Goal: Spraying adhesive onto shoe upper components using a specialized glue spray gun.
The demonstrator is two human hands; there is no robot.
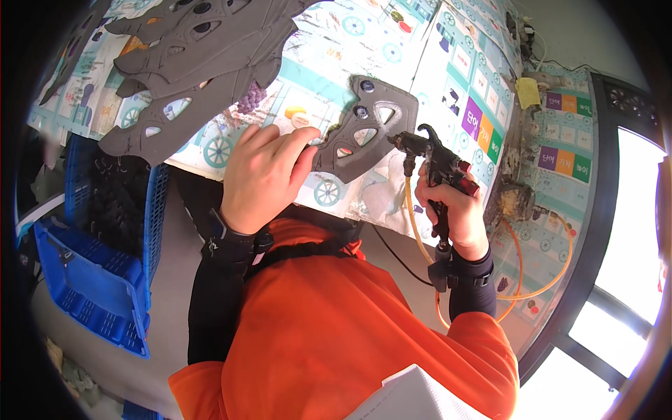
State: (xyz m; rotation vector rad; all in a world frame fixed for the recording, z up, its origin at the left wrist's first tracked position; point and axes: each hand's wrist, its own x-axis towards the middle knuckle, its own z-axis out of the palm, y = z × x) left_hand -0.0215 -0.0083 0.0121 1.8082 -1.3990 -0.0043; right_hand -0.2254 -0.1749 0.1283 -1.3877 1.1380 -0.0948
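A dark grey moulded part [378, 129] with cut-out openings and two round dark spots is in front of me at the table's near side. My left hand [269, 171] is closed, with thumb and forefinger pinched at the part's left edge; the exact contact is partly hidden by the fingers. In my right hand [451, 203] is a black spray gun [437, 164], stained and fitted with a red piece. Its nozzle end points left, close to the part's right edge. A yellowish hose [413, 217] hangs from below the nozzle end.
Several similar grey parts [210, 59] lie overlapping at the far left. Printed, stained paper covers the table [315, 56]. Blue plastic crates [94, 280] stand at the lower left. Orange hoses [560, 276] loop on the right, beside a dark-framed door [560, 336].
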